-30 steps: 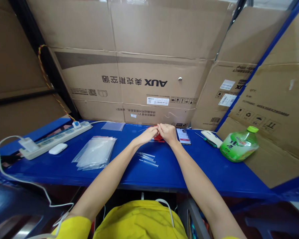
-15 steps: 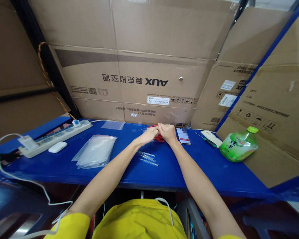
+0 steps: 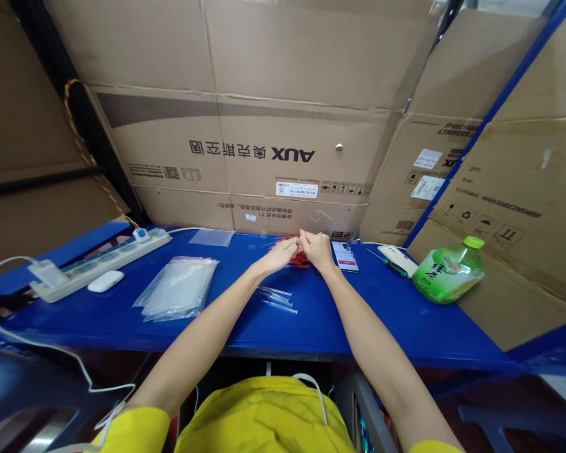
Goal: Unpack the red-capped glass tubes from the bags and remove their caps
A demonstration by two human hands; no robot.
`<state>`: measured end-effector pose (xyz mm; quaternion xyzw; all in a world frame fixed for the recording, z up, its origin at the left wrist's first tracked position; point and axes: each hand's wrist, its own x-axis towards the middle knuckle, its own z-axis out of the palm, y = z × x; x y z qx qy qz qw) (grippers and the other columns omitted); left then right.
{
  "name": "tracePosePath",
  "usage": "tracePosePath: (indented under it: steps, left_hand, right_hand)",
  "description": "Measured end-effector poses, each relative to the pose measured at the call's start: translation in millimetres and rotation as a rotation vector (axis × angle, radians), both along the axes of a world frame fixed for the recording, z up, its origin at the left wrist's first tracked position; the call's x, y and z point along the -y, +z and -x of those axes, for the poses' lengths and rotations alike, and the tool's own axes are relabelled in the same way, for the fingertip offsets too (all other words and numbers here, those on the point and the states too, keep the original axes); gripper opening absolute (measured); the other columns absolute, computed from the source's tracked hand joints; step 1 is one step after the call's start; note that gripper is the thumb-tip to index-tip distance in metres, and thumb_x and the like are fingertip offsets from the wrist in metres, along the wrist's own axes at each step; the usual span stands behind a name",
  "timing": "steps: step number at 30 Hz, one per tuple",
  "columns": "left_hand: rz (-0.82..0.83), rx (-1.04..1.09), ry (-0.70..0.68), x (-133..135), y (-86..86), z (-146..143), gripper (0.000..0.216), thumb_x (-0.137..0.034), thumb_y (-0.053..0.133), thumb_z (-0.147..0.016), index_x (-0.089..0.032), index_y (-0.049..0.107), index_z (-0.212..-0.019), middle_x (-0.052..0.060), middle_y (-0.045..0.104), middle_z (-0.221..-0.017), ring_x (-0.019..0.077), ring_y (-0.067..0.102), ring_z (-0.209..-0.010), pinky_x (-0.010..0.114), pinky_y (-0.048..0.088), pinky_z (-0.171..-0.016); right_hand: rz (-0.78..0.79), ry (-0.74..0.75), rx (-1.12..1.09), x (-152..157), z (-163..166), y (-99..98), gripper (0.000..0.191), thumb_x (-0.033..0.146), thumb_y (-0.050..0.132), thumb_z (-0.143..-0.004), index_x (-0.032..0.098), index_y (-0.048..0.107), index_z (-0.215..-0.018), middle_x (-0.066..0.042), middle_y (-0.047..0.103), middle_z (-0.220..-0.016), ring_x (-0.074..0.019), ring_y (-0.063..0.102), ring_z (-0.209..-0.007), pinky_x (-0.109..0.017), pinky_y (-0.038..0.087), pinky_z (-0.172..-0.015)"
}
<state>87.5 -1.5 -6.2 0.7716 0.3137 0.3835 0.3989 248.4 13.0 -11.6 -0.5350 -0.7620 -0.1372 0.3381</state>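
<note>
At the back middle of the blue table my two hands work close together. My left hand has its fingers curled and pinched; what they hold is too small to make out. Beside it, my right hand is closed too, its fingertips bent inward and its contents hidden. Small red pieces lie in a heap under and between the hands, partly covered by them. Nearer to me several clear thin tubes lie side by side. Left of these rests a stack of clear zip bags.
A power strip with plugs and a white case are on the left. Right of my hands lie a phone, a green-handled screwdriver and a white device. A green bottle leans near cardboard. Cardboard walls the back.
My hands stay over the red pieces, with the fingertips slightly further apart. The whole view has shifted a little.
</note>
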Motion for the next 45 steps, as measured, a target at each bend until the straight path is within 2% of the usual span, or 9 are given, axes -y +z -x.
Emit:
tracePosePath:
  steps: [3,6,11,18,27,34,40,45]
  left_hand:
    - [-0.255,-0.194,0.090,3,2.5,2,0.018,-0.027,0.040,-0.096,-0.018,0.056,-0.092,0.008,0.066,-0.098,0.0209,0.061,-0.091,0.034,0.046,-0.090]
    - [-0.383,-0.363,0.208,10,4.3,1,0.019,-0.024,0.036,-0.099,-0.019,0.054,-0.095,0.012,0.068,-0.103,0.0245,0.064,-0.095,0.037,0.048,-0.091]
    - [-0.423,-0.447,0.309,17,6.2,-3,0.012,-0.019,0.042,-0.096,-0.019,0.053,-0.098,0.012,0.067,-0.104,0.0249,0.064,-0.094,0.036,0.049,-0.088]
    - [-0.463,-0.309,0.301,14,2.5,-8,0.013,-0.013,0.040,-0.093,-0.019,0.052,-0.094,0.010,0.063,-0.097,0.0224,0.059,-0.090,0.035,0.048,-0.088]
    - [-0.477,-0.264,0.307,13,1.0,-10,0.018,-0.011,0.038,-0.091,-0.017,0.053,-0.096,0.012,0.064,-0.099,0.0241,0.060,-0.093,0.039,0.049,-0.091]
    - [-0.432,-0.247,0.294,15,3.2,-11,0.023,-0.011,0.038,-0.091,-0.016,0.058,-0.102,0.014,0.069,-0.108,0.0254,0.064,-0.100,0.038,0.049,-0.095]
    - [-0.251,-0.253,0.167,14,9.6,-3,0.023,-0.018,0.035,-0.095,-0.019,0.057,-0.087,0.006,0.069,-0.091,0.0201,0.064,-0.086,0.031,0.049,-0.086]
    - [-0.197,-0.261,0.092,8,7.9,0,0.022,-0.018,0.036,-0.092,-0.018,0.056,-0.085,0.006,0.070,-0.096,0.0196,0.063,-0.091,0.031,0.049,-0.090]
  right_hand:
    - [0.050,-0.093,-0.096,2,1,4.0,0.053,0.038,0.040,-0.108,0.020,0.078,-0.075,-0.009,0.076,-0.071,-0.0163,0.065,-0.063,-0.028,0.029,-0.062]
    - [0.101,-0.201,-0.142,7,7,7.8,0.052,0.042,0.043,-0.107,0.021,0.079,-0.075,-0.011,0.077,-0.074,-0.0181,0.065,-0.064,-0.029,0.028,-0.060]
    - [0.081,-0.240,-0.204,15,16,9.9,0.051,0.043,0.045,-0.106,0.022,0.081,-0.077,-0.013,0.076,-0.073,-0.0205,0.064,-0.063,-0.030,0.030,-0.061]
    - [0.019,-0.293,-0.209,21,23,13.8,0.061,0.048,0.038,-0.108,0.019,0.082,-0.077,-0.015,0.076,-0.072,-0.0204,0.064,-0.061,-0.030,0.031,-0.061]
    - [0.017,-0.350,-0.177,26,27,17.4,0.058,0.043,0.039,-0.109,0.019,0.083,-0.080,-0.016,0.077,-0.076,-0.0210,0.066,-0.062,-0.030,0.032,-0.061]
    - [0.091,-0.348,-0.157,25,25,19.6,0.053,0.039,0.040,-0.108,0.017,0.083,-0.085,-0.015,0.078,-0.080,-0.0192,0.068,-0.067,-0.028,0.032,-0.063]
    - [0.094,-0.206,-0.022,18,6,16.4,0.051,0.040,0.040,-0.108,0.019,0.083,-0.089,-0.012,0.079,-0.083,-0.0182,0.069,-0.073,-0.027,0.031,-0.066]
    - [0.128,-0.182,0.043,18,2,15.8,0.050,0.041,0.041,-0.107,0.023,0.083,-0.089,-0.010,0.080,-0.085,-0.0191,0.071,-0.077,-0.027,0.032,-0.067]
